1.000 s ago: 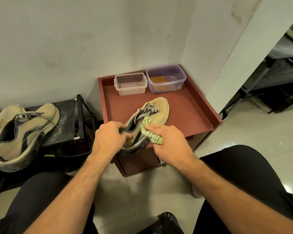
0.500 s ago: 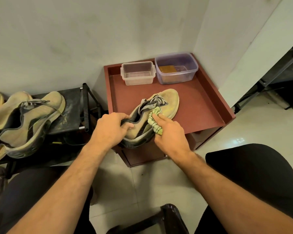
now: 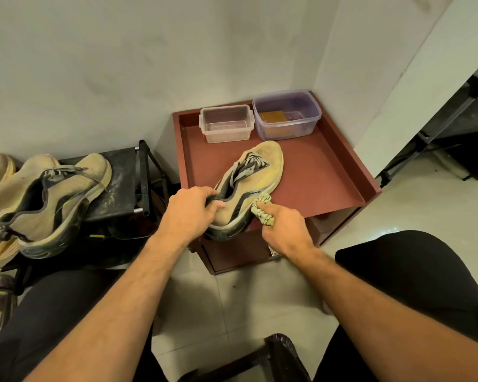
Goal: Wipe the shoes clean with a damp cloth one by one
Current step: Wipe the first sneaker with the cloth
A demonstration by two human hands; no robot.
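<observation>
A dusty tan suede sneaker with grey laces and a dark sole (image 3: pixel 255 186) is seen from above, lying on a reddish-brown wooden worktop with a raised rim (image 3: pixel 329 172) set in the corner of a pale room. The sneaker's toe points away toward the back wall, and its heel overhangs the near edge of the worktop.

The heel collar of the sneaker is gripped by the left hand (image 3: pixel 186 213), with the fingers curled over the dark lining and the thumb laid along the side. A crumpled pale green cloth with dark stripes (image 3: pixel 262 212) is pinched in the right hand (image 3: pixel 283 230) and pressed against the right side of the sneaker, just above the sole. The two hands are close together, one on each side of the heel.

At the back of the worktop, a clear rectangular plastic box (image 3: pixel 226 124) is placed just beside a purple-tinted clear plastic tub (image 3: pixel 287 114), in which something flat and brown can be made out.

To the left, a second worn tan sneaker with loose grey laces (image 3: pixel 50 199) is rested on a low black metal shoe rack (image 3: pixel 122 183), with parts of more tan shoes seen at the left edge. Dark trouser legs and a pale tiled floor (image 3: pixel 243 307) fill the foreground.
</observation>
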